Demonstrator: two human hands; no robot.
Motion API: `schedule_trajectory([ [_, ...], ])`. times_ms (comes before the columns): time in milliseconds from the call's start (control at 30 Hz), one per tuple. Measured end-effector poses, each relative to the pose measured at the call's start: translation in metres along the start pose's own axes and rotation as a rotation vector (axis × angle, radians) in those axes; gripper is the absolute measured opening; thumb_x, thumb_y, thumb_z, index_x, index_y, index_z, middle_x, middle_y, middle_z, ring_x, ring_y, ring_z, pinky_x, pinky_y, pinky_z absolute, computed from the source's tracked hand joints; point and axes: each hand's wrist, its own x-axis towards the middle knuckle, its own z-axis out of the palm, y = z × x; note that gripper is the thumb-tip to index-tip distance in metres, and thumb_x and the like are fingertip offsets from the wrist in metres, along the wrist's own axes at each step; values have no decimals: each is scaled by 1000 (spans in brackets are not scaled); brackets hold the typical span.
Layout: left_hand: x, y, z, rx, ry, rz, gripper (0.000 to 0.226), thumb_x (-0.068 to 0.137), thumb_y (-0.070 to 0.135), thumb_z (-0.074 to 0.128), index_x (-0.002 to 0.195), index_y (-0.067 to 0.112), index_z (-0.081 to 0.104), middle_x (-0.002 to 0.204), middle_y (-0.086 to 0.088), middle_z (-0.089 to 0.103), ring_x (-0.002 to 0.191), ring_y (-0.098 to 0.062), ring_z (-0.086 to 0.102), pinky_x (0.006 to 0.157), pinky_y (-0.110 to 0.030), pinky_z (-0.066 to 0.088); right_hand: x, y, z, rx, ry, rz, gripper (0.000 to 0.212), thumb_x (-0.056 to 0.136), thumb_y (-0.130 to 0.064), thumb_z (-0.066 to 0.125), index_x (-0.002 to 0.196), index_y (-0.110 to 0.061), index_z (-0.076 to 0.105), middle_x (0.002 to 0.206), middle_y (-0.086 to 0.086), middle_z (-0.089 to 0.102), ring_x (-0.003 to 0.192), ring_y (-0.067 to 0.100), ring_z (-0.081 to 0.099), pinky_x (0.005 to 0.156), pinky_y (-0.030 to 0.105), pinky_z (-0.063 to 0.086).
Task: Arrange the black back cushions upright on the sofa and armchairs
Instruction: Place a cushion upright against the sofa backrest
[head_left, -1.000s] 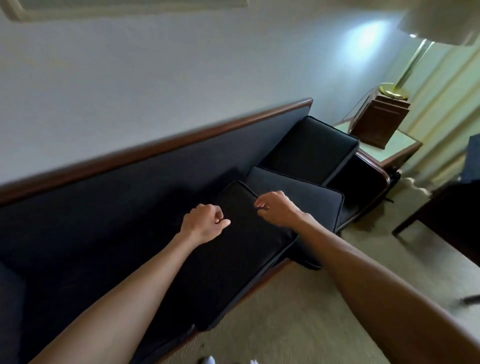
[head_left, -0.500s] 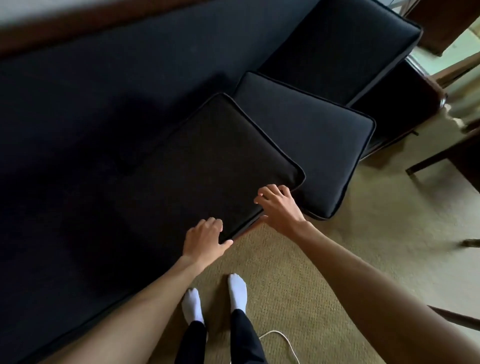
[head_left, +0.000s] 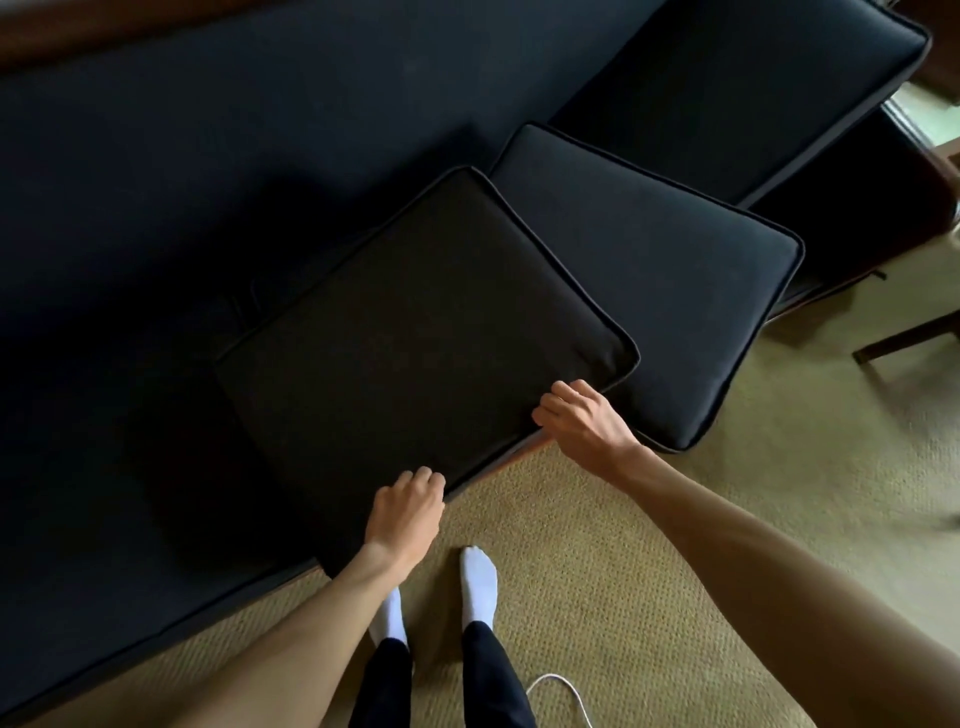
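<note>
The left hand and right hand curl their fingertips out of sight over the near cushion's front edge, that cushion hides part of the second cushion, and the sofa runs off the frame's left edge.

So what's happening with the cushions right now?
A person stands at the sofa with both hands on the front edge of the nearest black cushion, which lies flat on the seat. The left hand and right hand have fingers curled at that edge. A second cushion lies flat beside it, overhanging the seat's front, and a third sits further along. None stands upright yet.
</note>
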Motion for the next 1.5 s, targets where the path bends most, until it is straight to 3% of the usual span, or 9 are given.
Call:
schedule_trajectory([
  [267,-15,-19,-22,-229,88,38,8,95,23,57,93,16,60,91,0,64,84,-17,66,70,-28,49,9,-1,-18,40,53,0,22,83,-3,42,82,-14,62,82,0,55,77,20,55,66,31,49],
  [533,-42,-87,-143,-289,227,20,21,79,21,76,69,16,59,64,2,65,61,-22,63,59,-30,42,89,-5,-128,260,49,-12,13,75,3,67,82,-8,62,76,7,58,71,27,59,58,37,54],
  [767,-83,-159,-234,-375,253,-90,32,80,25,77,60,26,51,54,7,59,50,-9,55,55,-12,37,173,-42,-220,385,-104,71,19,88,-9,57,100,-12,71,99,11,63,98,32,58,83,41,50],
  [867,-87,-186,-246,-443,315,-142,39,80,22,77,56,28,47,51,8,55,47,-8,52,56,-22,49,197,-57,-223,331,72,53,16,87,-16,61,100,-16,69,99,9,57,93,32,53,84,49,48],
  [1033,-73,-191,-242,-506,347,-177,24,81,24,76,65,26,59,58,9,61,55,-8,59,63,-33,55,185,-67,-191,17,-212,-36,122,60,-94,41,156,-27,9,164,8,6,151,35,2,113,71,-7],
  [1133,-58,-180,-234,-524,355,-160,22,83,27,74,68,27,58,60,11,61,57,-6,58,63,-28,52,180,-55,-171,-178,-334,-13,148,50,-71,78,154,-26,-17,164,12,-10,151,37,-7,110,72,-9],
  [1267,-36,-168,-231,-496,398,-165,23,85,29,71,69,28,55,63,11,61,61,-7,57,65,-28,50,187,-38,-154,-214,-211,119,124,64,-29,87,156,-26,5,157,14,30,147,35,26,112,72,18],
  [1400,-22,-167,-232,-468,407,-179,21,86,29,71,71,25,57,66,9,63,61,-8,60,63,-26,49,198,-37,-143,-200,-285,160,136,62,-46,86,156,-23,-11,164,16,7,152,35,4,111,73,0],
  [1500,-15,-165,-233,-457,424,-181,18,88,27,69,76,21,57,70,10,61,63,-8,57,61,-25,46,213,-40,-141,-88,-268,266,125,69,-35,84,156,-25,-5,164,15,7,152,34,0,110,77,11],
])
